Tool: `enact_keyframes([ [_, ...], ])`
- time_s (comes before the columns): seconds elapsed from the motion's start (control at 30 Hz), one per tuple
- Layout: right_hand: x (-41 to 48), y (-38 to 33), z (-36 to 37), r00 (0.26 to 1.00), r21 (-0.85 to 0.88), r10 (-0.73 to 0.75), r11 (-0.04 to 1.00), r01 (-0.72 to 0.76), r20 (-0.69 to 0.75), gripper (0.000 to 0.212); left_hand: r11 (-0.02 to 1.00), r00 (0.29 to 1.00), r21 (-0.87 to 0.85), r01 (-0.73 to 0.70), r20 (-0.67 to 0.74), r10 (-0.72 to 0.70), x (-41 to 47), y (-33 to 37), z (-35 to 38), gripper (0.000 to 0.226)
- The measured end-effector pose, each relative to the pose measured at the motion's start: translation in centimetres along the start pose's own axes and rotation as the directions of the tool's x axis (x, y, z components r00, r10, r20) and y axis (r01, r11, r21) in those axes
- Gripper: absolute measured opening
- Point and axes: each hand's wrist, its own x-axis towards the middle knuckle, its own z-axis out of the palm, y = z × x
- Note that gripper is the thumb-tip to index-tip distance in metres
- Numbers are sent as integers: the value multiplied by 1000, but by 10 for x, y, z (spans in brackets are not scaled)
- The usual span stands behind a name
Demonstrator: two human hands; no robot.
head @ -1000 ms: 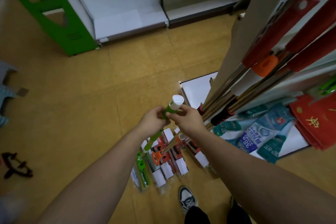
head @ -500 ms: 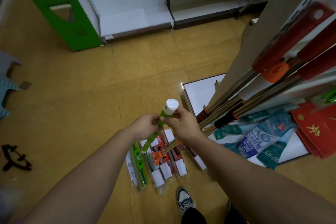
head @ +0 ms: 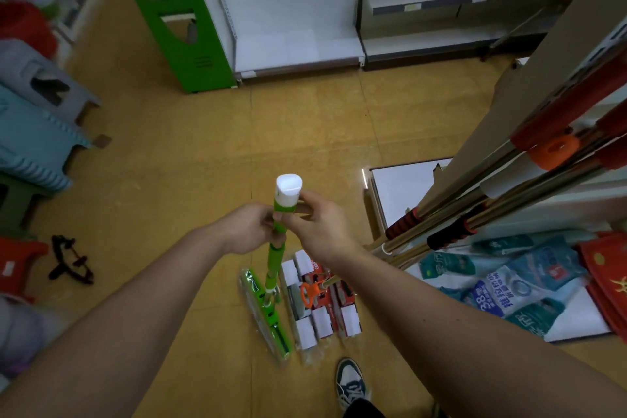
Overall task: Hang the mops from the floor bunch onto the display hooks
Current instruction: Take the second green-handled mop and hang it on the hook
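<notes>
I hold a green mop (head: pixel 275 258) upright by its handle; its white cap points up at me and its flat green head rests on the floor. My left hand (head: pixel 249 229) grips the green handle just below the cap. My right hand (head: pixel 317 224) pinches the handle's top from the right. Beside the green head lies the floor bunch of mops (head: pixel 320 302), with red and white heads and an orange clip, wrapped in clear plastic. Hung mops (head: pixel 529 187) with red and orange handles lean along the display rack at the right.
Packaged goods (head: pixel 502 285) fill the rack's bottom shelf at right. Stacked plastic stools (head: pixel 34 132) stand at the left, with a black hanger (head: pixel 69 260) on the yellow floor. A green shelf end (head: pixel 173 17) and white shelving (head: pixel 295 10) lie ahead. My shoe (head: pixel 351 383) is below.
The view has swung left and tilted, so the stools show now. Both hands stay on the green handle, which has shifted a little to the left and stands more upright.
</notes>
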Motion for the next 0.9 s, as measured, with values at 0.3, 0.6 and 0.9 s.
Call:
enact_keyframes([
  [0.3,-37,-63,22,972,-68,-193,977,203,134,35,992,991,-121,-41,-133,25,-98,1,-27,27],
  [0.6,-92,-125,-13,881,-117,-394,893,434,263,32,959,940,-254,-128,-340,35,-190,52,-29,15],
  [0.9,-187,-146,-100,755,-50,-580,782,621,307,41,925,883,-270,-266,-454,122,-265,147,17,18],
])
